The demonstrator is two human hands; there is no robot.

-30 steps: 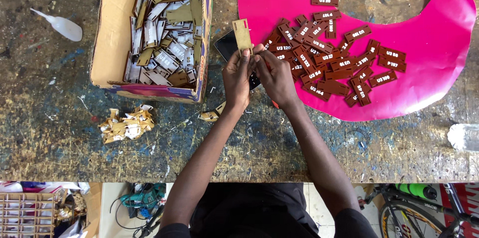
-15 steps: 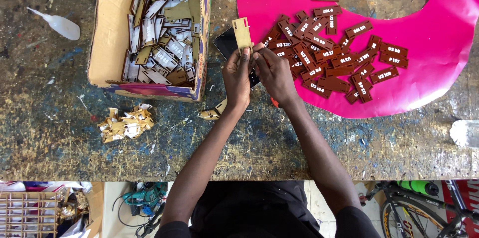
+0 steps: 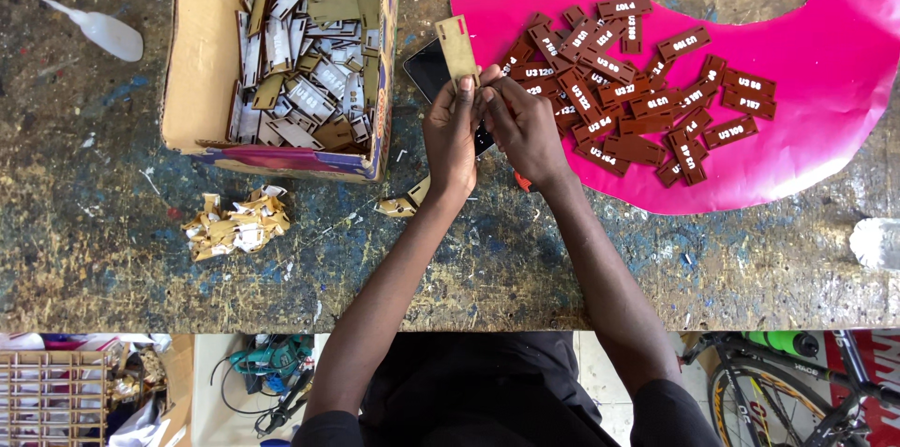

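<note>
My left hand (image 3: 452, 133) holds a small tan rectangular tag (image 3: 458, 48) upright by its lower end. My right hand (image 3: 521, 125) meets it from the right, fingertips pinching at the tag's lower edge. Both hands hover over a dark phone (image 3: 433, 72) lying on the paint-stained workbench (image 3: 525, 260). To the right, many brown tags with white lettering (image 3: 630, 96) lie spread on a pink curved sheet (image 3: 825, 128). A cardboard box (image 3: 202, 53) to the left is filled with more tags covered in white and tan backing.
A pile of crumpled peeled paper scraps (image 3: 236, 222) lies below the box, and another scrap (image 3: 405, 201) rests near my left wrist. A white plastic spoon (image 3: 98, 30) lies far left. A bicycle (image 3: 797, 381) stands beyond the bench edge at lower right.
Both hands stay in place holding the tag; only slight finger movement at its lower edge.
</note>
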